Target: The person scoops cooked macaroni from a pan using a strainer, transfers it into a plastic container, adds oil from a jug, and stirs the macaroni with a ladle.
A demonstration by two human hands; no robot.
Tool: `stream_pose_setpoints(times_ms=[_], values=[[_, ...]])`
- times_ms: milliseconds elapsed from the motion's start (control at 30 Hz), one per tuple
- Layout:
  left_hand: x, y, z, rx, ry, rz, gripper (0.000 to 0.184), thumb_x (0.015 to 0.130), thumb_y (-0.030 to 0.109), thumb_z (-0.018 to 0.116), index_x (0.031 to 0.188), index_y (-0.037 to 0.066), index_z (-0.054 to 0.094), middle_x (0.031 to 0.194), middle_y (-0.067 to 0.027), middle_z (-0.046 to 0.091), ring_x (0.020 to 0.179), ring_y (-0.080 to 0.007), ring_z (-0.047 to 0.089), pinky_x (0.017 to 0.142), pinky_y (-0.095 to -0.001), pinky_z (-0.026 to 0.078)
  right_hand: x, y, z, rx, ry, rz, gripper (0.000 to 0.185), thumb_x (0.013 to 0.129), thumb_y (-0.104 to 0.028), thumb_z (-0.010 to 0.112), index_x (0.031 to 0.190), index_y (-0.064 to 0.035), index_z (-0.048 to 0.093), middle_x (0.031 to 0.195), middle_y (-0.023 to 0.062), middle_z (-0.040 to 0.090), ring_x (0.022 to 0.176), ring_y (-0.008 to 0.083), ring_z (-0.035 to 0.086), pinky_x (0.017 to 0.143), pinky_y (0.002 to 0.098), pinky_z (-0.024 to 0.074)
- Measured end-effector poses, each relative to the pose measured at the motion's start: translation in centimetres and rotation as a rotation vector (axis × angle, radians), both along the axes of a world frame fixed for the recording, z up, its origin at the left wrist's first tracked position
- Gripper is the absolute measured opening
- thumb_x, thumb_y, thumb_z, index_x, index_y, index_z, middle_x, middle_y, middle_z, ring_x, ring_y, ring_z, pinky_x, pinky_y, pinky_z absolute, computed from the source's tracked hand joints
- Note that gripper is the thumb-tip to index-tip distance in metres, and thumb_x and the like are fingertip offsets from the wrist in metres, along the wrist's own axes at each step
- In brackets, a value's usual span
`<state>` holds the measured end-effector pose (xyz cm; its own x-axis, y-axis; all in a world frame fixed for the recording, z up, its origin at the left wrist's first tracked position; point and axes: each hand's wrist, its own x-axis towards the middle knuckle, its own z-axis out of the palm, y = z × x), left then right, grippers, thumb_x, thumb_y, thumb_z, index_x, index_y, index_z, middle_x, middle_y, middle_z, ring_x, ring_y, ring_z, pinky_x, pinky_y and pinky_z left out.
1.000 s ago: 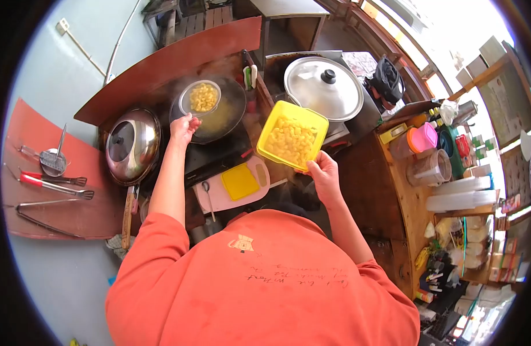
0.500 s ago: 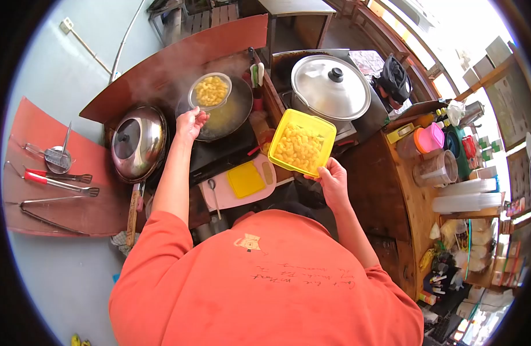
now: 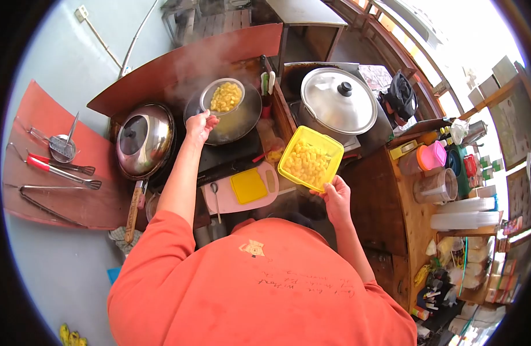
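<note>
My left hand [image 3: 201,127] grips the near edge of a round metal strainer [image 3: 222,97] filled with yellow pieces. The strainer is above a dark wok [image 3: 251,112], and steam rises around it. At the right, my right hand [image 3: 337,196] is closed on the lower right corner of a square yellow container [image 3: 285,167]. More yellow pieces [image 3: 307,161] lie inside the container, which is tilted towards me. Near my forearms, a yellow lid [image 3: 248,185] and a spoon [image 3: 216,202] rest on a pink cutting board [image 3: 265,199].
A lidded pan [image 3: 144,141] is left of the wok, its wooden handle pointing towards me. A large pot with a metal lid [image 3: 358,109] stands behind the container. Tongs [image 3: 63,173] hang on the red panel at left; plastic tubs [image 3: 432,184] line the wooden shelf at right.
The strainer and yellow container, both still held, have shifted right and slightly down in view along with the surroundings. More steam shows above the wok.
</note>
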<state>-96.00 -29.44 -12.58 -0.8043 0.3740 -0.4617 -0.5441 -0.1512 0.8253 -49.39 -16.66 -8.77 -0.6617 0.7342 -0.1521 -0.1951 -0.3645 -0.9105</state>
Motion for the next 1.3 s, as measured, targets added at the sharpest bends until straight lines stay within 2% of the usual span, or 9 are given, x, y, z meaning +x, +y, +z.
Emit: stream_pose_setpoints(times_ms=[267,367,467,533,733,900,1033,1200,1300], values=[[0.7,0.5,0.1,0.013,0.037,0.028,0.019,0.096,0.011,0.062,0.101,-0.008,0.061,0.084,-0.0164,0.066,0.061,-0.0239,0.066,0.064,-0.0370,0.057,-0.1,-0.5,0.3,-0.006,-0.004,0.011,0.004,0.095,-0.002,0.053,0.091,-0.0027,0.054,0.089,0.0092,0.066,0.075,0.0161,0.066,0.078,0.0377,0.0600],[1.3,0.5,1.4,-0.035,0.003,-0.073,0.018,0.096,0.011,0.062,0.099,-0.007,0.062,0.083,-0.0158,0.066,0.061,-0.0234,0.066,0.063,-0.0362,0.057,-0.6,-1.1,1.5,-0.029,-0.009,-0.027,0.011,0.096,-0.003,0.055,0.085,-0.0043,0.052,0.078,0.0041,0.060,0.068,0.0112,0.061,0.076,0.0349,0.0604],[0.5,0.5,0.6,0.054,0.012,0.052,0.017,0.096,0.012,0.062,0.097,-0.005,0.063,0.082,-0.0150,0.067,0.062,-0.0227,0.067,0.063,-0.0363,0.056,-0.5,-1.1,1.3,-0.059,-0.012,-0.033,0.010,0.096,-0.003,0.054,0.086,-0.0044,0.052,0.080,0.0043,0.061,0.069,0.0113,0.062,0.077,0.0354,0.0605],[0.7,0.2,1.0,0.053,0.047,-0.004,0.017,0.096,0.012,0.062,0.097,-0.005,0.063,0.081,-0.0150,0.067,0.062,-0.0228,0.067,0.062,-0.0361,0.056,-0.1,-0.7,0.3,-0.047,0.055,0.020,0.004,0.096,-0.003,0.054,0.092,-0.0036,0.053,0.096,0.0091,0.066,0.083,0.0159,0.068,0.081,0.0404,0.0606],[0.1,0.5,1.9,0.001,0.014,0.022,0.019,0.096,0.010,0.060,0.101,-0.008,0.061,0.083,-0.0169,0.068,0.062,-0.0241,0.067,0.062,-0.0362,0.056,0.0,-0.6,-0.2,-0.064,0.062,0.030,0.003,0.095,-0.003,0.055,0.092,-0.0039,0.054,0.093,0.0076,0.065,0.075,0.0121,0.064,0.080,0.0403,0.0609],[0.2,0.2,2.4,0.060,0.177,-0.004,0.020,0.098,0.016,0.061,0.101,-0.003,0.064,0.085,-0.0120,0.069,0.062,-0.0197,0.067,0.060,-0.0307,0.051,-0.3,-1.0,0.2,-0.074,0.042,0.018,0.003,0.095,-0.003,0.055,0.093,-0.0036,0.054,0.091,0.0071,0.065,0.071,0.0111,0.062,0.080,0.0400,0.0609],[-0.8,-0.2,-0.4,-0.055,0.062,-0.073,0.021,0.099,0.019,0.061,0.097,-0.001,0.063,0.081,-0.0108,0.069,0.064,-0.0190,0.068,0.060,-0.0307,0.051,-0.7,-1.2,1.0,-0.081,0.036,0.014,0.003,0.095,-0.003,0.056,0.093,-0.0030,0.054,0.090,0.0076,0.065,0.072,0.0126,0.064,0.079,0.0394,0.0608],[-1.6,-0.7,-2.5,0.049,0.167,-0.044,0.020,0.098,0.019,0.061,0.093,0.000,0.063,0.079,-0.0102,0.068,0.064,-0.0198,0.067,0.061,-0.0303,0.052,-0.5,-1.1,0.3,-0.078,0.039,0.030,0.004,0.095,-0.003,0.054,0.091,-0.0033,0.053,0.090,0.0074,0.064,0.076,0.0148,0.066,0.079,0.0386,0.0607],[-1.7,-0.9,-3.4,-0.060,0.106,-0.045,0.020,0.098,0.019,0.062,0.095,0.000,0.064,0.081,-0.0101,0.068,0.064,-0.0202,0.067,0.062,-0.0312,0.053,-0.9,-1.3,0.6,-0.087,0.030,0.031,0.007,0.095,-0.003,0.053,0.089,-0.0041,0.052,0.090,0.0070,0.064,0.078,0.0151,0.066,0.079,0.0380,0.0605]])
